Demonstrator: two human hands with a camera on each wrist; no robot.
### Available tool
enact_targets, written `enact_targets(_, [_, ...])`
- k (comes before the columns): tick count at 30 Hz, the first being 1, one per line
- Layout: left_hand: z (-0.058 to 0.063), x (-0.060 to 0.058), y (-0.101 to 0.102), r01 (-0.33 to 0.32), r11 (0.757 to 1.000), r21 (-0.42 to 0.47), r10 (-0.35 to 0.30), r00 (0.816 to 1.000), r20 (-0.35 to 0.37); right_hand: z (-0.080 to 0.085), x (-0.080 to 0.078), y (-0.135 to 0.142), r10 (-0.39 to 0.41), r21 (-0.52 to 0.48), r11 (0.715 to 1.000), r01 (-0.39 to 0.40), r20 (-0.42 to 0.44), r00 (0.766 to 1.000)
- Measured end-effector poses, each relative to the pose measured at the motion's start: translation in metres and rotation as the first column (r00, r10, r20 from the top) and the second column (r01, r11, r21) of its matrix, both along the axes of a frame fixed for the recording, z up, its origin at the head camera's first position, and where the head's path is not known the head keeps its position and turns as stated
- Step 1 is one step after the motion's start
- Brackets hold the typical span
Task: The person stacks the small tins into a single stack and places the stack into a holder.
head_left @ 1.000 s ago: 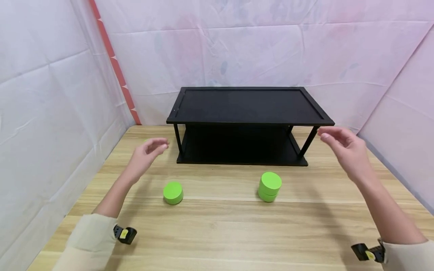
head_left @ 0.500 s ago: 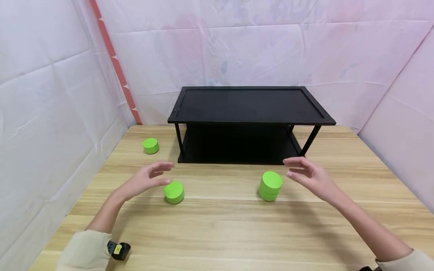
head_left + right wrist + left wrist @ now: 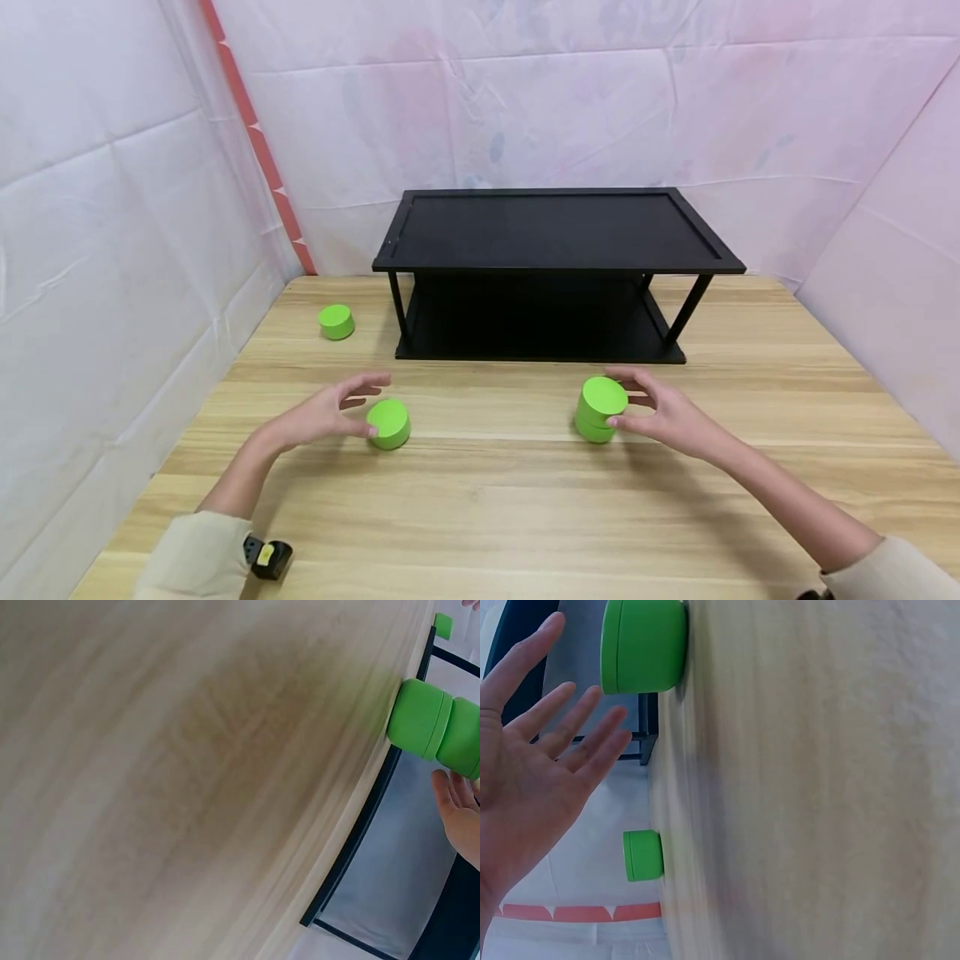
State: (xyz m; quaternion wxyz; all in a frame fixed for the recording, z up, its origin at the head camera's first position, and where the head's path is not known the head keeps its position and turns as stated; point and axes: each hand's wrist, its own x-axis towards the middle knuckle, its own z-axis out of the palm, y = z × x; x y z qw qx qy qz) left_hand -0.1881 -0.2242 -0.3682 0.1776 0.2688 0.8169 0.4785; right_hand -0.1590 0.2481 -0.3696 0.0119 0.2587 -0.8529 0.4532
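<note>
A small round green container (image 3: pixel 390 425) with a lid seam stands on the table before my left hand (image 3: pixel 318 417). The thumb tip overlaps its near side in the head view. In the left wrist view the fingers (image 3: pixel 592 742) are spread and fairly straight beside the container (image 3: pixel 651 645). On the right, an upper green container (image 3: pixel 602 398) is stacked on a lower one (image 3: pixel 594 431). My right hand (image 3: pixel 671 417) reaches around the upper container, thumb in front and fingers behind; whether they press it cannot be told. Its fingers (image 3: pixel 444 791) look extended in the right wrist view.
Behind the containers stands a black two-level rack (image 3: pixel 555 233) with thin posts. Another green container (image 3: pixel 337 322) sits at its left. White cloth walls (image 3: pixel 97 275) enclose the wooden table (image 3: pixel 480 517) at the back and sides.
Both hands have come down toward the containers, the right also moving left to the stack. The far-left container, mostly hidden behind the left hand earlier, is now visible. The containers stay in place.
</note>
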Motion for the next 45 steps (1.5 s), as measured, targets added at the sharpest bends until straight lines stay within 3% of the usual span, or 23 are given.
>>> enact_targets(12, [-0.008,0.002,-0.001,0.034,0.998,-0.044,-0.033,0.999,0.015,0.001,-0.001,-0.002,-0.016,0.013,1.0,0.016,0.042,0.999])
enact_targets(30, [-0.013,0.002,0.005,0.013,0.999,-0.045,-0.011,0.999,0.049,0.0,0.003,0.0,-0.03,0.019,0.999,0.028,0.063,0.998])
enact_targets(45, [-0.021,-0.002,0.005,0.036,0.998,-0.043,-0.036,0.999,-0.003,-0.005,0.001,0.0,-0.019,-0.023,1.0,0.022,0.109,0.994])
